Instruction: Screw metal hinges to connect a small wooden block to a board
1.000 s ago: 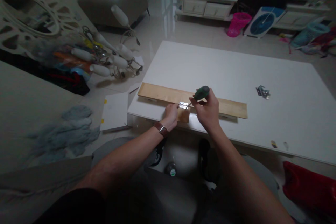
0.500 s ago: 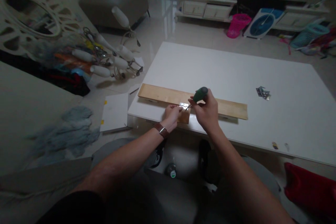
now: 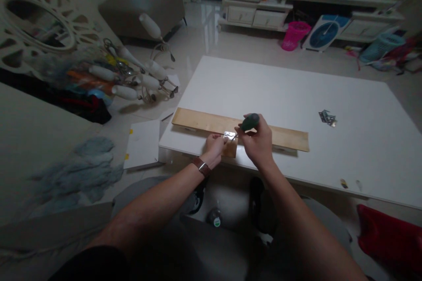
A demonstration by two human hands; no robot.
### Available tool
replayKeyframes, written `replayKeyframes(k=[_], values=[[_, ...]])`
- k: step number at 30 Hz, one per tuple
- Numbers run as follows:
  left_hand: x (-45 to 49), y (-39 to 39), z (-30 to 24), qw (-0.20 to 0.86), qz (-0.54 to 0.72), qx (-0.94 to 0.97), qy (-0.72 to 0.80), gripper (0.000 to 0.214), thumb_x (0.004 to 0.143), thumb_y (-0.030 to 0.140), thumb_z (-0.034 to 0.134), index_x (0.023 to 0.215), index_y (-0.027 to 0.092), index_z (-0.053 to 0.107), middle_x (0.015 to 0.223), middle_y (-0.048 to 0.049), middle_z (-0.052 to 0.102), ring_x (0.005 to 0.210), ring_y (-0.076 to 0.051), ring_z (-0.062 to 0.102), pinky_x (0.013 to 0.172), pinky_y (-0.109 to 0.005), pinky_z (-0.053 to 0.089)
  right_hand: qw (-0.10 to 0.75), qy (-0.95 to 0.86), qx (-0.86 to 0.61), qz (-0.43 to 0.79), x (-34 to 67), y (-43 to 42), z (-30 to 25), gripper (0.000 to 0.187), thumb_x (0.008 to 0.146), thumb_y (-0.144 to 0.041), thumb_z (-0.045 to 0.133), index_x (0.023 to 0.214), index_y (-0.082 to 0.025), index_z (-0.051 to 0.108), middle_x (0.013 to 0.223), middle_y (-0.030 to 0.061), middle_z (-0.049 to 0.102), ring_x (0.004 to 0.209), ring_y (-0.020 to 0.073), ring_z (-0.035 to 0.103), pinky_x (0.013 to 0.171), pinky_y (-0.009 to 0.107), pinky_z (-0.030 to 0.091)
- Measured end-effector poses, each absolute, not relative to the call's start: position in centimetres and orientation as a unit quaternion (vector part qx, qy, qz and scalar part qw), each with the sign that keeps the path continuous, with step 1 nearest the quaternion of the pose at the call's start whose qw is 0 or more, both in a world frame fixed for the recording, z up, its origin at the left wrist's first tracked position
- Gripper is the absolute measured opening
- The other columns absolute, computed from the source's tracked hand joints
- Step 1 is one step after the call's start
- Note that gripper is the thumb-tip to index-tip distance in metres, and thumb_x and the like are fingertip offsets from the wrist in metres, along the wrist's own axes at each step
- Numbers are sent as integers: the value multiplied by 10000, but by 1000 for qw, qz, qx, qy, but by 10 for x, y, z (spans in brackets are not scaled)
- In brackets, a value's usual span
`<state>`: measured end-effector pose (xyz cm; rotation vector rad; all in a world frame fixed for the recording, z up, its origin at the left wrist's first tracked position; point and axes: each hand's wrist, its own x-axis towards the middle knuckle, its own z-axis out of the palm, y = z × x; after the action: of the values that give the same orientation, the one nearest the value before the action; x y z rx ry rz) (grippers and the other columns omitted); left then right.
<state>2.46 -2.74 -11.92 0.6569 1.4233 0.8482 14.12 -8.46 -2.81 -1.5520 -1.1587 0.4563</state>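
Observation:
My right hand [image 3: 259,140] is wrapped round the green handle of a screwdriver [image 3: 251,121], its shaft slanting down and left to a shiny metal hinge [image 3: 230,135]. The hinge lies across a long wooden board [image 3: 204,120] and a short wooden piece [image 3: 230,149] on the near side. At the hinge's lower left edge, my left hand [image 3: 214,145] has its fingertips pinched close to the screwdriver tip. Whatever is between those fingertips is too small to make out. Both wooden parts rest on a large white panel [image 3: 263,83].
More metal hinges [image 3: 327,117] lie on the panel to the right. Near its front edge is a small yellowish piece [image 3: 343,183]. A white board [image 3: 141,145] and a lamp with several shades [image 3: 125,92] are on the left. A red object [image 3: 389,235] is at lower right.
The view has shifted slightly. Both hands stay at the hinge, and the screwdriver handle has tilted a little in my right hand.

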Motion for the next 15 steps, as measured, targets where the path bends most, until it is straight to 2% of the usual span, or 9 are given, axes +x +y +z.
replayKeyframes(k=[4, 8, 10, 15], values=[[25, -28, -112, 629, 366, 287, 623, 336, 611, 20, 788, 799, 200, 577, 826, -21, 685, 795, -180, 652, 814, -320, 473, 548, -484, -652, 201, 142, -84, -29, 315, 821, -293, 729, 1117, -256, 630, 1028, 69, 721, 990, 257, 724, 690, 362, 627], [24, -28, -112, 626, 362, 291, 627, 354, 591, 6, 779, 810, 201, 580, 819, -16, 677, 806, -184, 653, 824, -322, 476, 553, -496, -627, 235, 141, -86, -28, 430, 847, -228, 652, 1274, -252, 608, 1160, 93, 764, 1104, 265, 745, 735, 353, 628], [24, -28, -112, 626, 363, 289, 626, 360, 588, 11, 782, 817, 202, 580, 822, -17, 674, 802, -184, 649, 819, -320, 478, 552, -498, -624, 241, 141, -86, -28, 460, 858, -235, 652, 1315, -256, 601, 1156, 91, 773, 1100, 267, 755, 724, 353, 626], [25, -28, -110, 620, 359, 295, 632, 367, 593, 26, 802, 827, 204, 582, 840, -23, 682, 795, -178, 643, 808, -319, 474, 553, -484, -645, 208, 142, -86, -30, 325, 831, -288, 746, 1139, -258, 649, 995, 50, 775, 959, 256, 769, 755, 398, 628]])
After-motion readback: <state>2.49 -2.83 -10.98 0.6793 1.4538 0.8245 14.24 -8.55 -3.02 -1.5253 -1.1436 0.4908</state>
